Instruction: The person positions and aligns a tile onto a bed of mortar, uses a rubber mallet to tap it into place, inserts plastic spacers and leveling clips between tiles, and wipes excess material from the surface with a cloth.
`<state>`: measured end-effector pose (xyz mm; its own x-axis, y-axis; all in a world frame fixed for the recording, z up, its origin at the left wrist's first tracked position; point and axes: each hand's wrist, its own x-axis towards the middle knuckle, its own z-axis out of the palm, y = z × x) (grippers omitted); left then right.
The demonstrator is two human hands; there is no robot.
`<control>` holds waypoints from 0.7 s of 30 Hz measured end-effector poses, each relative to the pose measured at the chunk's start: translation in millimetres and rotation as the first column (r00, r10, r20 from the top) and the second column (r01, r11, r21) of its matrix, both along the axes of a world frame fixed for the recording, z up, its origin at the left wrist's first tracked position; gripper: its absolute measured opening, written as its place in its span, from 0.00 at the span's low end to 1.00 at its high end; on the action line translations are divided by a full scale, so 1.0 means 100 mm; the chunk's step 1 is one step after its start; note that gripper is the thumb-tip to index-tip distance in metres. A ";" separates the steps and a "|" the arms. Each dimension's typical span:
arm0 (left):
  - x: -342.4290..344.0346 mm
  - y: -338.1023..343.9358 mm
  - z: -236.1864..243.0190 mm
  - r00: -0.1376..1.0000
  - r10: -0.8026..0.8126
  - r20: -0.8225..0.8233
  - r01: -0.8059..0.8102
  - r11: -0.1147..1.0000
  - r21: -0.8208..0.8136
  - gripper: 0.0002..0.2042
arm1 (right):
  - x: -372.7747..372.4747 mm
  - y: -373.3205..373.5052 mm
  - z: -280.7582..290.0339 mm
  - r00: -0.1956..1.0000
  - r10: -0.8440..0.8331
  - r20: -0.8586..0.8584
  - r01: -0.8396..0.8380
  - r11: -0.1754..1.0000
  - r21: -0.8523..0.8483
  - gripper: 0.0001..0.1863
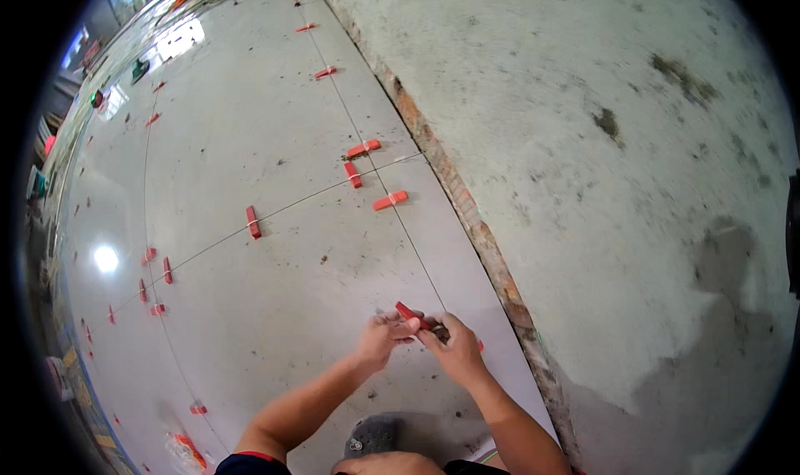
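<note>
Forearms (308, 404) at six o'clock; left hand (386, 337) and right hand (457, 352) pinch a red wedge (405, 310), long axis ten-to-four, at the right's ten o'clock.

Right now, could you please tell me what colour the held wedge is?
The wedge is red; the head view shows it best.

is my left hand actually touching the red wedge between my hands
Touching. The head view shows it: the left hand grips the red wedge, its thumb against it with no gap showing.
</note>
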<state>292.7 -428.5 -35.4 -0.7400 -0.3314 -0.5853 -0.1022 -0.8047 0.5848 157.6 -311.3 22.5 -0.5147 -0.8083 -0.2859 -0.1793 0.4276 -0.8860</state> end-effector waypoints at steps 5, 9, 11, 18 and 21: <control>-0.06 -1.29 -0.44 0.868 0.169 0.466 0.417 0.258 -0.871 0.32 | -0.66 -1.04 -0.60 0.984 -0.038 -0.173 0.065 0.987 0.150 0.16; -0.14 -2.41 -0.77 0.714 0.516 0.474 0.596 -0.093 -0.798 0.38 | -1.24 -1.88 -1.00 0.833 -0.070 -0.549 0.131 0.989 0.073 0.14; -0.21 -2.69 -0.89 0.617 0.607 0.500 0.697 -0.126 -0.706 0.38 | -1.38 -2.25 -1.14 0.795 -0.053 -0.604 0.146 0.984 0.106 0.14; -0.32 -2.88 -0.97 0.567 0.670 0.480 0.685 -0.059 -0.726 0.35 | -1.51 -2.95 -1.27 0.856 0.003 -0.516 0.131 0.966 0.224 0.16; -0.30 -2.93 -0.95 0.573 0.640 0.512 0.679 -0.022 -0.734 0.36 | -1.60 -3.02 -1.25 0.853 -0.045 -0.521 0.206 0.944 0.256 0.17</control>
<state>262.4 -721.6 -130.5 -0.3812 -0.9159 0.1257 -0.8731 0.4014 0.2766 -2.8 -612.9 -102.3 -0.7429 -0.6470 -0.1718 -0.4902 0.7006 -0.5186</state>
